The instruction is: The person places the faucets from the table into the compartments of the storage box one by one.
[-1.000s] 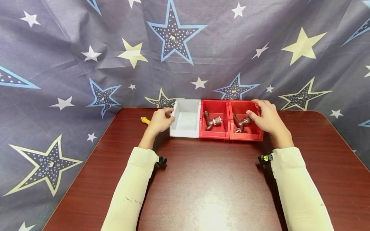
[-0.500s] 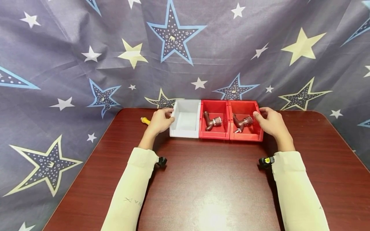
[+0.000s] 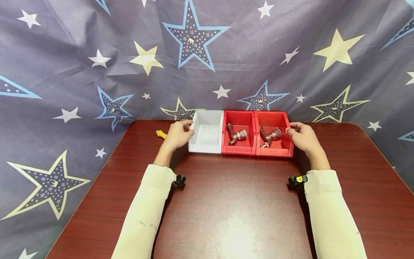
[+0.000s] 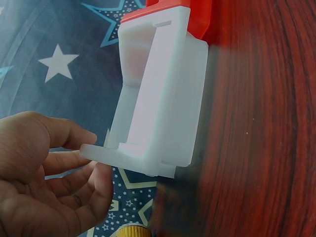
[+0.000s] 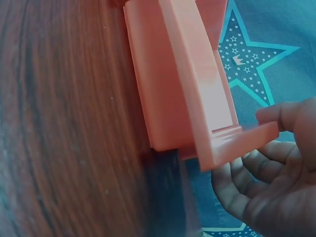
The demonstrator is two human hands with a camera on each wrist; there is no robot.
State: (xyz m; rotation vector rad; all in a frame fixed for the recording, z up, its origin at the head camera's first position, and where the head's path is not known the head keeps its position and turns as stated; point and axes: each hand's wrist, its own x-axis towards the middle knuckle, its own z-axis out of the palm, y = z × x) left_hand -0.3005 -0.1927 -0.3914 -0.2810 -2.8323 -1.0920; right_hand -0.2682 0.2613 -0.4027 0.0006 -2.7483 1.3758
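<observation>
- Right hand (image 3: pixel 304 137) has slid from the far corner of the outer red box (image 3: pixel 274 152) down along its outer wall; the left hand (image 3: pixel 177 136) has stayed in place, and so have the boxes.
- Three open-topped boxes stand upright in a row near the middle of the worktop's far edge, side by side and touching: a white box (image 3: pixel 206 148) at the left end, a middle red box (image 3: pixel 239 150), and the outer red box at the right end.
- Left hand: its fingers are clamped on the rim of the white box's outer wall.
- Right hand: its fingers are clamped on the rim of the outer red box's outer wall, thumb on one face and the others curled beneath.
- A brown tap (image 3: pixel 234 136) lies inside the middle red box; a second brown tap (image 3: pixel 268 136), with a silvery end, lies inside the outer red box.
- Near the far left corner of the worktop (image 3: pixel 210 201), a yellow object (image 3: pixel 160 134) lies partly hidden behind the left hand.
- Behind the far edge hangs a grey-blue cloth (image 3: pixel 126 82) printed with stars.
- Cream sleeves (image 3: pixel 333 212) cover both forearms.
</observation>
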